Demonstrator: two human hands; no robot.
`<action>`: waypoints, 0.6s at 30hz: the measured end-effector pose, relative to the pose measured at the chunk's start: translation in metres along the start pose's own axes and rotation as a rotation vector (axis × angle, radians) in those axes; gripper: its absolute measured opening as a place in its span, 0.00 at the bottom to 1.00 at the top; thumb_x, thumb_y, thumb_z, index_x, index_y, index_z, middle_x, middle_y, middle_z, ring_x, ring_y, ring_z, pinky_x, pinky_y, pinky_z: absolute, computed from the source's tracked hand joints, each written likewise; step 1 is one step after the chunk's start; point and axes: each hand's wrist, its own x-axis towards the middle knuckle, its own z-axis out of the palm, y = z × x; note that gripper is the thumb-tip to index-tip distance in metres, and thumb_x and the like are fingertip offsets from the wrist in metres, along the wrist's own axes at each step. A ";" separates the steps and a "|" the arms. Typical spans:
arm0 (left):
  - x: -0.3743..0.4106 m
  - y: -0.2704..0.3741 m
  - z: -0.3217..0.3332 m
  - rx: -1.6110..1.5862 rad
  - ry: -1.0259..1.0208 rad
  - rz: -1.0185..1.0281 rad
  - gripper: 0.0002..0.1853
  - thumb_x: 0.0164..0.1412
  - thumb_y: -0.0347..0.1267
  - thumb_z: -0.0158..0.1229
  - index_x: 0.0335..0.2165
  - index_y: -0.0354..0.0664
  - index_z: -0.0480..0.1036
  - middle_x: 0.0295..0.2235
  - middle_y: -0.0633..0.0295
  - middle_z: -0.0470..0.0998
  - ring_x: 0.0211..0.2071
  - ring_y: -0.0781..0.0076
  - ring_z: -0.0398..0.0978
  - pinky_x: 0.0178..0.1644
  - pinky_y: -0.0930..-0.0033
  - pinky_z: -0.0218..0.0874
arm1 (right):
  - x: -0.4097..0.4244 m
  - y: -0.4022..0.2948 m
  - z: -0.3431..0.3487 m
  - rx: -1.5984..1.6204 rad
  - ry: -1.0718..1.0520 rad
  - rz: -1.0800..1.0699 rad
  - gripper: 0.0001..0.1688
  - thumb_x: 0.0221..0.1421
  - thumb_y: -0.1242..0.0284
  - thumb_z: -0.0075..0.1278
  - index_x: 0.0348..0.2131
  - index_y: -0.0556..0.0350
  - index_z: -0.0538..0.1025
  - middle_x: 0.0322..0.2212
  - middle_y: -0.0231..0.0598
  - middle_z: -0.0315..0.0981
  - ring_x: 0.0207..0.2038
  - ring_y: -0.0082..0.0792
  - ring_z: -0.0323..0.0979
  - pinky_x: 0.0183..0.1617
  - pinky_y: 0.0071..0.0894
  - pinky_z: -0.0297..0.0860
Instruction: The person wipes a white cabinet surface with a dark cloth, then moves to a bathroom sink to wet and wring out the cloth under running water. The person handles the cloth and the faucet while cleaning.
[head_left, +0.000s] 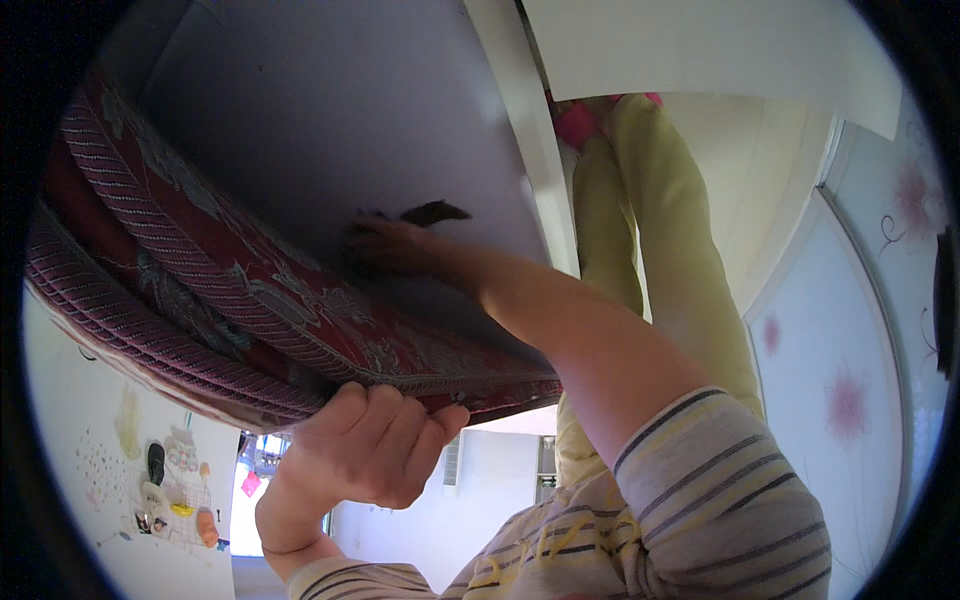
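My left hand grips the raised edge of a thick mattress with red patterned fabric and purple ribbed edging, the fingers curled over the border. Beneath it, my right hand reaches down to a flat grey bed board. Shadow hides most of its fingers, so their grip is unclear. A dark, ragged-edged piece, perhaps cloth, shows on the board right beside that hand. Whether the hand holds it cannot be told.
A pale bed rail borders the board, next to my legs and pink footwear. A white panel juts in above. Flower-patterned sliding doors stand at the right. A wire grid with small items hangs on the wall.
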 end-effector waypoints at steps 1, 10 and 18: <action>-0.005 -0.001 0.004 0.010 0.007 -0.001 0.21 0.53 0.28 0.57 0.10 0.47 0.57 0.10 0.70 0.56 0.14 0.77 0.56 0.19 0.74 0.46 | 0.007 0.035 -0.039 -0.005 -0.068 -0.006 0.26 0.55 0.58 0.43 0.53 0.36 0.66 0.60 0.27 0.50 0.65 0.38 0.37 0.68 0.52 0.29; -0.003 -0.006 0.004 0.015 0.073 0.023 0.18 0.52 0.30 0.58 0.11 0.48 0.60 0.11 0.72 0.56 0.16 0.77 0.58 0.23 0.75 0.48 | -0.052 0.234 -0.185 -0.257 0.249 0.633 0.25 0.54 0.61 0.44 0.51 0.47 0.69 0.59 0.44 0.51 0.63 0.47 0.43 0.65 0.57 0.34; -0.002 -0.009 0.022 -0.043 0.252 0.053 0.17 0.49 0.31 0.61 0.12 0.47 0.62 0.11 0.70 0.61 0.16 0.77 0.61 0.21 0.74 0.48 | -0.105 0.197 -0.180 -0.652 -0.133 0.729 0.23 0.51 0.64 0.44 0.46 0.48 0.73 0.54 0.43 0.60 0.63 0.46 0.45 0.65 0.59 0.35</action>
